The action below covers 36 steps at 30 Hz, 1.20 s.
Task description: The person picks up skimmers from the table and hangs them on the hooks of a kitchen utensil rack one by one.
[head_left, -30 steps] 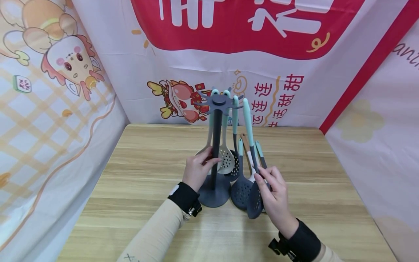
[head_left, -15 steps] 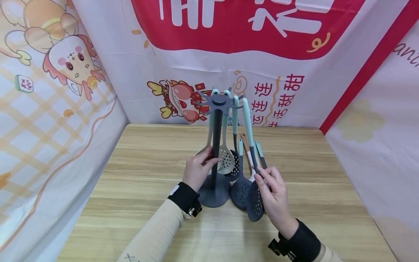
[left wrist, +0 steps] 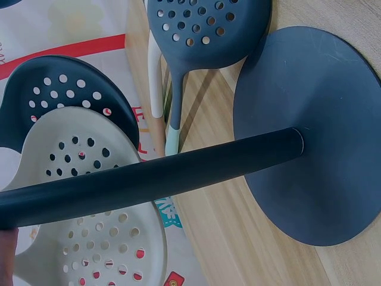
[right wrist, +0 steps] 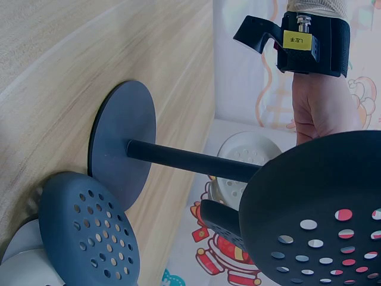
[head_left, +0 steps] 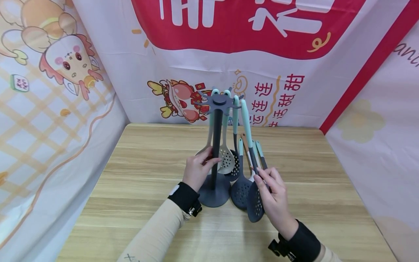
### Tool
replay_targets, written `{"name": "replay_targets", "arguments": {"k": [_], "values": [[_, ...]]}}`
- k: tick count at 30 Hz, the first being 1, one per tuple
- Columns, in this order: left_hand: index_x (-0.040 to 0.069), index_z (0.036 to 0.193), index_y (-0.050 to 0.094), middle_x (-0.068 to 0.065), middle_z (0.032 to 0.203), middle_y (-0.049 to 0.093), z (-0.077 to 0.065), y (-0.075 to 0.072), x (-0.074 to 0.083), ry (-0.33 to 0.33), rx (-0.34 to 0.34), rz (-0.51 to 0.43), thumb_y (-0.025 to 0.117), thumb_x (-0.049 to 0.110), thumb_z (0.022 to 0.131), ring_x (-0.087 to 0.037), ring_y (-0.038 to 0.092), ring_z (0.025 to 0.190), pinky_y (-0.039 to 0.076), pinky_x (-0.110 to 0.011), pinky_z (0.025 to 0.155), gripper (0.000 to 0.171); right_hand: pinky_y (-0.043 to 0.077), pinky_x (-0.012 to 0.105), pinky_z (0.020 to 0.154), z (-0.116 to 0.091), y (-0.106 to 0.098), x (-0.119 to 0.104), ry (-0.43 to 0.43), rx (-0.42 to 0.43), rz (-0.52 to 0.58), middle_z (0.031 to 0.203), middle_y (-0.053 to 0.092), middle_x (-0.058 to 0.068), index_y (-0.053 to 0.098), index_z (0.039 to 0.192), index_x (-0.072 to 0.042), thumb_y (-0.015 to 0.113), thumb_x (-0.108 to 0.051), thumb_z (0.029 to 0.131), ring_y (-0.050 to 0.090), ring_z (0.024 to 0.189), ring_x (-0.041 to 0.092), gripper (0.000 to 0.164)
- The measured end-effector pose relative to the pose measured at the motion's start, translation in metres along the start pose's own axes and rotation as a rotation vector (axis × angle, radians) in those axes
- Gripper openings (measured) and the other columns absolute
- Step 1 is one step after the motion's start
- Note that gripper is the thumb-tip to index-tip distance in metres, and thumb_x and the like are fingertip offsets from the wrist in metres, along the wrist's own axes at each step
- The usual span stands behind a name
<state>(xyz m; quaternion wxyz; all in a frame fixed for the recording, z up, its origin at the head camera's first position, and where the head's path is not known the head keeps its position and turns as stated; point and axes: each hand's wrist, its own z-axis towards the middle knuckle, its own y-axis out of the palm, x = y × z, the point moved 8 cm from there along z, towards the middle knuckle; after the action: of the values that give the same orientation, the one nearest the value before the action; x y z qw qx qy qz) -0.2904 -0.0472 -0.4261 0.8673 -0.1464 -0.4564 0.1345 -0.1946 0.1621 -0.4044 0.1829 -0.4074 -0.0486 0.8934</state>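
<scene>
My left hand (head_left: 197,170) grips the pole of a dark utensil stand (head_left: 216,134), fingers and thumb around it. The stand is upright on its round base (left wrist: 303,185). My right hand (head_left: 275,196) pinches a dark skimmer (head_left: 255,205) low on its shaft, the perforated head hanging down and the teal handle pointing up. Its handle tip is at the stand's right hook arm; I cannot tell whether it is hooked. On the far hooks hang a pale grey skimmer (head_left: 226,162), a dark skimmer (right wrist: 221,223) and another pale utensil, mostly hidden behind my left hand.
Right of the base lie a dark skimmer (head_left: 241,192), a brown-handled white utensil (head_left: 244,141) and teal-handled utensils (head_left: 259,148), partly covered by my right hand. They rest on the wooden table (head_left: 147,163). Printed cloth (head_left: 281,83) hangs behind it.
The held skimmer has shifted slightly: its handle tip moved a little left and down, towards the hook arm, and its head dropped a little. My left hand and the stand have stayed put.
</scene>
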Motion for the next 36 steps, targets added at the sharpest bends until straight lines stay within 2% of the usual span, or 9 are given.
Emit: {"name": "replay_targets", "arguments": {"k": [12, 29, 36], "values": [[0.002, 0.118, 0.071, -0.014, 0.1, 0.076, -0.0003, 0.0009, -0.0013, 0.002, -0.002, -0.003, 0.073, 0.013, 0.087, -0.023, 0.075, 0.09, 0.06, -0.027, 0.075, 0.033, 0.033, 0.023, 0.056, -0.0017, -0.0001, 0.0014, 0.005, 0.003, -0.018, 0.085, 0.048, 0.008, 0.07, 0.111, 0.009, 0.061, 0.02, 0.084, 0.04, 0.073, 0.008, 0.031], [0.002, 0.118, 0.071, -0.015, 0.1, 0.076, -0.0009, 0.0003, -0.0006, 0.007, -0.001, -0.004, 0.074, 0.012, 0.087, -0.023, 0.075, 0.09, 0.06, -0.027, 0.076, 0.033, 0.036, 0.026, 0.059, -0.0006, 0.002, 0.0019, 0.042, -0.005, -0.011, 0.087, 0.05, 0.007, 0.071, 0.111, 0.006, 0.062, 0.015, 0.087, 0.043, 0.076, 0.008, 0.027], [0.002, 0.119, 0.07, -0.014, 0.1, 0.076, -0.0004, 0.0004, -0.0004, -0.014, -0.01, -0.02, 0.073, 0.014, 0.088, -0.023, 0.075, 0.09, 0.06, -0.027, 0.077, 0.033, 0.036, 0.025, 0.057, -0.0001, 0.0034, 0.0013, 0.032, -0.006, -0.01, 0.087, 0.05, 0.008, 0.071, 0.111, 0.006, 0.063, 0.017, 0.085, 0.042, 0.074, 0.008, 0.029]]}}
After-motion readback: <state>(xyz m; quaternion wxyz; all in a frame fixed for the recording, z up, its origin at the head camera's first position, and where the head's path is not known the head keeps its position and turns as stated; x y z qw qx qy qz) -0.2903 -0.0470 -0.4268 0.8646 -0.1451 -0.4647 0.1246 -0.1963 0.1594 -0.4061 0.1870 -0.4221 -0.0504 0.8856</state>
